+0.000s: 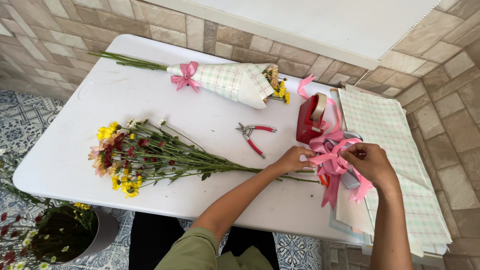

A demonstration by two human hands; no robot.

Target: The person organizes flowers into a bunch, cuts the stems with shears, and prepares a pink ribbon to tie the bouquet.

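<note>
Both my hands work a pink ribbon bow (pixel 334 156) at the right of the white table (pixel 150 100). My left hand (pixel 292 159) pinches the bow's left loop. My right hand (pixel 370 161) grips its right side, with the ribbon tails hanging down past the table's front. A loose bunch of yellow, red and pink flowers (pixel 125 155) lies to the left, its green stems reaching toward my left hand.
A wrapped bouquet with a pink bow (pixel 225 80) lies at the back. Red-handled pliers (pixel 252 137) rest mid-table, a red tape dispenser (pixel 310 117) beside the bow. Checked wrapping sheets (pixel 395 150) are stacked at the right. A pot of flowers (pixel 60 235) stands on the floor.
</note>
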